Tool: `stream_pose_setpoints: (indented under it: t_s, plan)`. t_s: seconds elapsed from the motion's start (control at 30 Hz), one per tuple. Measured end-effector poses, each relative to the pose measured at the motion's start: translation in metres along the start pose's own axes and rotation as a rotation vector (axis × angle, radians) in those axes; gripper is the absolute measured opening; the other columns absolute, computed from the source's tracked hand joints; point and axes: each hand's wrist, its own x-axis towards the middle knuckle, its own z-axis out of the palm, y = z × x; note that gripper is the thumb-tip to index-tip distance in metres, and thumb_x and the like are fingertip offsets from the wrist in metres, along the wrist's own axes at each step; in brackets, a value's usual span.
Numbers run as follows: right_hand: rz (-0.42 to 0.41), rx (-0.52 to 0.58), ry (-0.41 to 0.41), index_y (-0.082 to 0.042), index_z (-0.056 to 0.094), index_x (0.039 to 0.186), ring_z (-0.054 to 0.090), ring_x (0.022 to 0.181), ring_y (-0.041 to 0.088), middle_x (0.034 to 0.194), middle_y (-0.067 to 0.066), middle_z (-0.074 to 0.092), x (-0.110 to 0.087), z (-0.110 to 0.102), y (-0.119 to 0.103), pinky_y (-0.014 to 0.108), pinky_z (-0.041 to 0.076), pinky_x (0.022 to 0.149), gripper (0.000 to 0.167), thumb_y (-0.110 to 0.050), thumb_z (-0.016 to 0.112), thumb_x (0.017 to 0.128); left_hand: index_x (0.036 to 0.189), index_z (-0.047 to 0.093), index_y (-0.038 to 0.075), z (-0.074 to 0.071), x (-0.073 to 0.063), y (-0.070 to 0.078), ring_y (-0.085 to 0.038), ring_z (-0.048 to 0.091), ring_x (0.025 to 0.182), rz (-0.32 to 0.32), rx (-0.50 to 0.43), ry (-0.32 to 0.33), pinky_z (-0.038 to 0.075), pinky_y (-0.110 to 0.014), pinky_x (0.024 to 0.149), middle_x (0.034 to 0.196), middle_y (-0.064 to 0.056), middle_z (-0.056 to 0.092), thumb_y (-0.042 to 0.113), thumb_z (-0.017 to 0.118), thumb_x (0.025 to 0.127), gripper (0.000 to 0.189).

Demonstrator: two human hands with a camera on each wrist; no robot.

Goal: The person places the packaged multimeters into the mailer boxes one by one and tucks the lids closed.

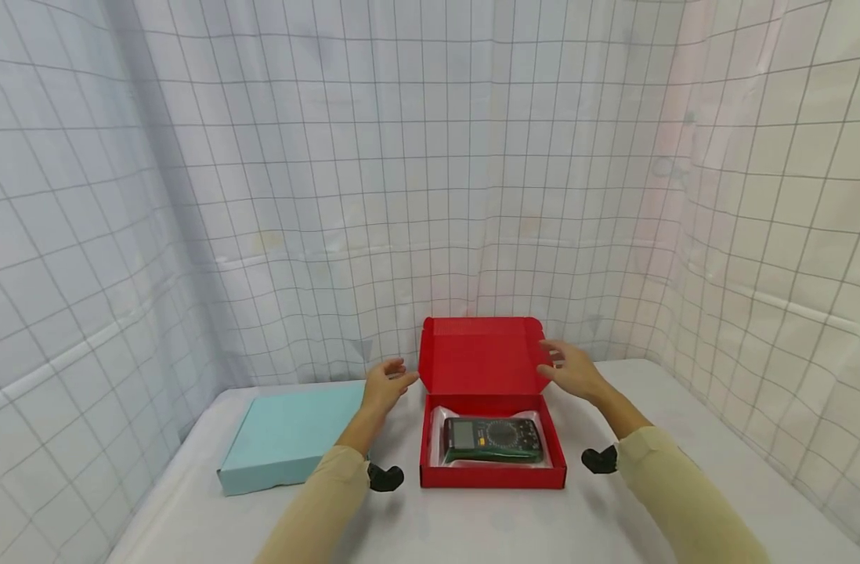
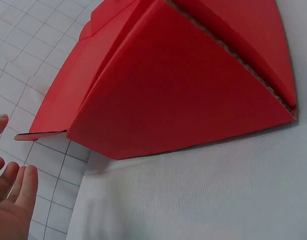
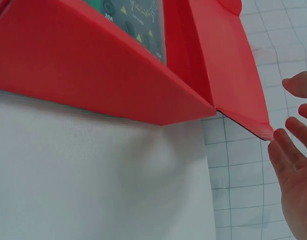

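Observation:
A red cardboard box (image 1: 493, 477) stands on the white table with its lid (image 1: 486, 356) raised at the back. Inside lies a dark green multimeter (image 1: 492, 439) in clear plastic wrap (image 1: 437, 439), its screen and dial facing up. My left hand (image 1: 386, 385) is beside the lid's left flap, fingers loosely bent and holding nothing; the left wrist view shows a gap between fingertips and flap. At the lid's right side is my right hand (image 1: 571, 370), its fingers spread loosely. In the right wrist view, its fingertips (image 3: 279, 135) are right at the corner of the lid flap.
A light blue flat box (image 1: 296, 431), closed, lies to the left, partly behind my left forearm. Grid-patterned curtains (image 1: 430, 157) hang behind the table (image 1: 486, 525) and on both sides. Black straps (image 1: 385, 478) sit at my wrists.

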Motion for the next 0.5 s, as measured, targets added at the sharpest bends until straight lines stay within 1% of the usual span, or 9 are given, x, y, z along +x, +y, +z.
stream_pose_setpoints:
  t_s: [0.17,0.23,0.33,0.4,0.5]
  plan:
    - [0.051,-0.015,0.044,0.009,0.042,0.150,0.055,0.125,0.049,0.146,0.032,0.048,0.002,0.001,0.003,0.060,0.054,0.094,0.061,-0.014,0.065,0.099,0.143,0.053,-0.007,0.010,0.003,0.001,-0.038,0.061,0.118,0.006,0.012,-0.013,0.055,-0.043,0.097,0.134,-0.025,0.059,0.014,0.074,0.097,0.055]
    - [0.084,-0.021,0.057,0.010,0.040,0.151,0.055,0.126,0.049,0.147,0.032,0.047,0.003,0.002,0.005,0.059,0.055,0.093,0.062,-0.015,0.064,0.099,0.143,0.053,-0.006,0.014,0.003,0.001,-0.038,0.062,0.117,-0.004,0.008,-0.023,0.055,-0.044,0.098,0.133,-0.024,0.059,0.014,0.074,0.097,0.055]
    - [0.138,-0.004,0.054,0.012,0.037,0.152,0.054,0.127,0.048,0.147,0.033,0.047,0.004,0.005,0.009,0.057,0.054,0.095,0.062,-0.017,0.060,0.102,0.144,0.053,-0.006,0.018,0.003,-0.002,-0.037,0.061,0.118,-0.019,-0.003,-0.039,0.054,-0.045,0.099,0.134,-0.023,0.058,0.013,0.073,0.098,0.054]
    - [0.167,0.040,0.024,0.014,0.035,0.152,0.053,0.128,0.048,0.146,0.033,0.048,0.006,0.007,0.011,0.056,0.053,0.097,0.060,-0.018,0.056,0.105,0.144,0.053,-0.007,0.021,0.004,-0.005,-0.037,0.060,0.119,-0.025,-0.009,-0.055,0.054,-0.046,0.098,0.135,-0.023,0.057,0.013,0.071,0.099,0.052]
    - [0.207,0.167,-0.023,0.014,0.035,0.152,0.055,0.128,0.046,0.144,0.033,0.051,0.008,0.009,0.013,0.055,0.051,0.101,0.055,-0.016,0.050,0.109,0.144,0.053,-0.007,0.024,0.005,-0.008,-0.037,0.060,0.121,-0.040,-0.039,-0.088,0.055,-0.046,0.097,0.137,-0.023,0.057,0.014,0.067,0.102,0.049]
